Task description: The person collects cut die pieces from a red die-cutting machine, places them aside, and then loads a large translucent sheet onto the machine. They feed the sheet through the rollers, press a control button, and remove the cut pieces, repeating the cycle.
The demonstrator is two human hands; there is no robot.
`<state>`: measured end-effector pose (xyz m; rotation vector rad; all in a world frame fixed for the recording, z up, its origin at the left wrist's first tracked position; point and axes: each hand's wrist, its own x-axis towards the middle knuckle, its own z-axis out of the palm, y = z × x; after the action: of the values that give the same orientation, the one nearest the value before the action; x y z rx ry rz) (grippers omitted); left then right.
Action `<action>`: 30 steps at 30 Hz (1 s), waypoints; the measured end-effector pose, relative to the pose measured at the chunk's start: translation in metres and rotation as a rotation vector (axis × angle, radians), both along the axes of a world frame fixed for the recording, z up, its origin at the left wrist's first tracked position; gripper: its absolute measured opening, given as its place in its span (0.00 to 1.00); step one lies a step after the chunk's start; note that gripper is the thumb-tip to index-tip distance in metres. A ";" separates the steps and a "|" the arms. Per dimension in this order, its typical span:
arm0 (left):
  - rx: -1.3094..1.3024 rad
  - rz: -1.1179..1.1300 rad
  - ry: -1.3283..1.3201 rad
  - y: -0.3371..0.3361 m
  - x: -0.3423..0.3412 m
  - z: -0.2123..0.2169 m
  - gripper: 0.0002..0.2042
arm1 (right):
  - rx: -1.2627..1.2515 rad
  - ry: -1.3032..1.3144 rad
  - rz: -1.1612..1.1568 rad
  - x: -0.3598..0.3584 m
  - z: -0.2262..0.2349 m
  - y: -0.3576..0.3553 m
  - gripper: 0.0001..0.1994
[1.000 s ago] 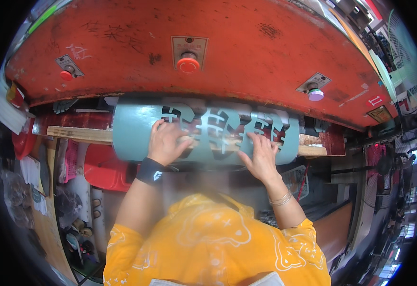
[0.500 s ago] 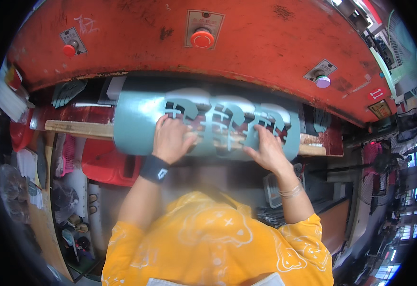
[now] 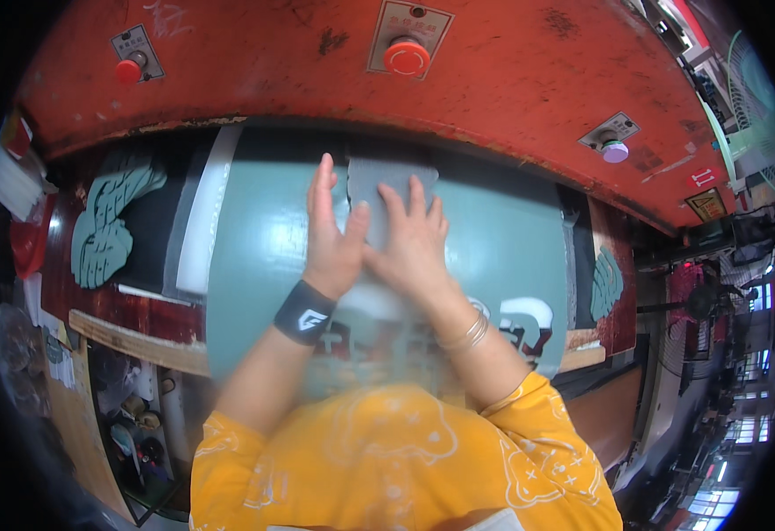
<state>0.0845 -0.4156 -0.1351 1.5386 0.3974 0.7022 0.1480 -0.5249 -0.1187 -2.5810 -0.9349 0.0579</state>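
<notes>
A wide teal sheet [image 3: 502, 239] lies on the bed under the red press head [image 3: 254, 80]. Its near edge shows cut-out holes [image 3: 520, 323]. On the sheet, at the edge of the press head, rests a small grey flat piece [image 3: 387, 177]. My left hand [image 3: 330, 234], with a black wristband, lies flat with its fingers along the piece's left side. My right hand [image 3: 414, 248], with bangles on the wrist, presses flat on top of the piece with fingers spread. Both hands touch each other.
The press front carries a red button [image 3: 407, 57] at the centre, another red button [image 3: 129, 71] at the left and a purple button [image 3: 616, 152] at the right. Cut teal shapes [image 3: 104, 221] are stacked at the left, more cut shapes [image 3: 606, 283] at the right. A white strip [image 3: 203, 221] borders the sheet.
Both hands have left the sheet's near cut-out edge and moved forward and together onto the grey piece under the press head. The view has leaned in closer.
</notes>
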 end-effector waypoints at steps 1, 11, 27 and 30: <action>0.022 -0.030 0.002 -0.004 0.000 -0.007 0.37 | 0.011 0.011 -0.005 -0.008 -0.002 -0.003 0.39; 0.101 -0.205 0.043 -0.030 -0.049 -0.019 0.51 | 0.459 0.262 -0.042 -0.043 0.005 -0.051 0.31; 0.893 -0.175 0.619 -0.044 -0.051 -0.005 0.44 | 0.691 0.396 -0.194 -0.004 0.026 -0.133 0.29; 0.912 -0.156 0.608 -0.042 -0.048 -0.006 0.44 | 0.292 0.071 -0.200 -0.012 0.019 -0.125 0.26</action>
<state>0.0363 -0.4576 -0.1415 2.6336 0.4170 0.2620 0.1360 -0.6502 -0.1002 -2.3690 -0.6051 -0.0391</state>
